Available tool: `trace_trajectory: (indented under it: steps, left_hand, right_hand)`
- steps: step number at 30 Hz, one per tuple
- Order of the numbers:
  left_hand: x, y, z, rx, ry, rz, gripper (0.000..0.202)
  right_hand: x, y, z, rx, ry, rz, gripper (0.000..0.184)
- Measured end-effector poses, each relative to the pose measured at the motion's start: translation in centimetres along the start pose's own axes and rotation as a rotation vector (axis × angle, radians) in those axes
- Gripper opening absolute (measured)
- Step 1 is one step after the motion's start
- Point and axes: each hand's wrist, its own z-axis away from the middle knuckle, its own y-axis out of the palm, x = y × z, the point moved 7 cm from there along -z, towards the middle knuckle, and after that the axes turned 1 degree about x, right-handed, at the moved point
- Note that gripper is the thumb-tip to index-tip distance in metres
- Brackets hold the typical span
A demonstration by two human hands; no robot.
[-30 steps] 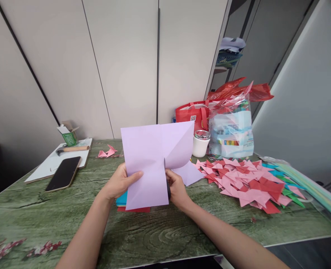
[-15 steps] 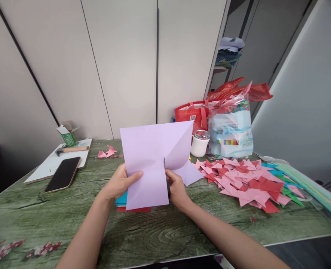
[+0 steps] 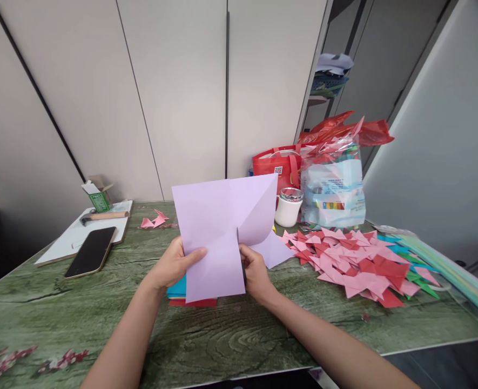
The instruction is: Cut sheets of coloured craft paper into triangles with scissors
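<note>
I hold a lilac sheet of paper [image 3: 218,216] upright over the green wood-patterned table [image 3: 222,340]. My left hand [image 3: 174,265] is closed, pinching the sheet's lower left edge with the thumb in front. My right hand [image 3: 257,275] is closed behind the lower right part, gripping a thin dark tool [image 3: 241,259] whose blade stands in a slit running up from the bottom edge. The tool is mostly hidden. Under the hands lies a small stack of blue and red sheets [image 3: 176,289]. Another lilac piece [image 3: 273,251] lies just right of the sheet.
A heap of folded pink and red paper triangles [image 3: 356,262] spreads to the right. Behind it stand a white cup [image 3: 288,208], a red bag [image 3: 277,165] and a clear plastic bag [image 3: 334,186]. At the left lie a phone [image 3: 91,251], a hammer [image 3: 103,215] and a green box [image 3: 98,197].
The lilac sheet has tilted and shifted very slightly. Both hands keep their grip and have hardly moved.
</note>
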Motion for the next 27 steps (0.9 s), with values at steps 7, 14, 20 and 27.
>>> trace_trajectory:
  steps: [7,14,20,27]
  left_hand:
    - [0.05,-0.03,0.04,-0.003,0.001,-0.008,0.042]
    - [0.13,-0.04,0.01,0.007,0.009,-0.007,0.039]
    - [0.14,-0.06,0.02,0.008,0.008,-0.012,0.039]
    - [0.27,0.11,0.09,0.01,-0.021,0.007,0.044]
  right_hand:
    - [0.17,-0.08,0.01,-0.011,-0.003,0.023,0.017]
    - [-0.18,-0.25,-0.03,-0.018,-0.004,0.013,0.017]
    - [-0.17,-0.32,-0.04,-0.031,-0.008,0.042,0.015]
    - [-0.02,-0.09,-0.11,-0.003,0.011,-0.021,0.021]
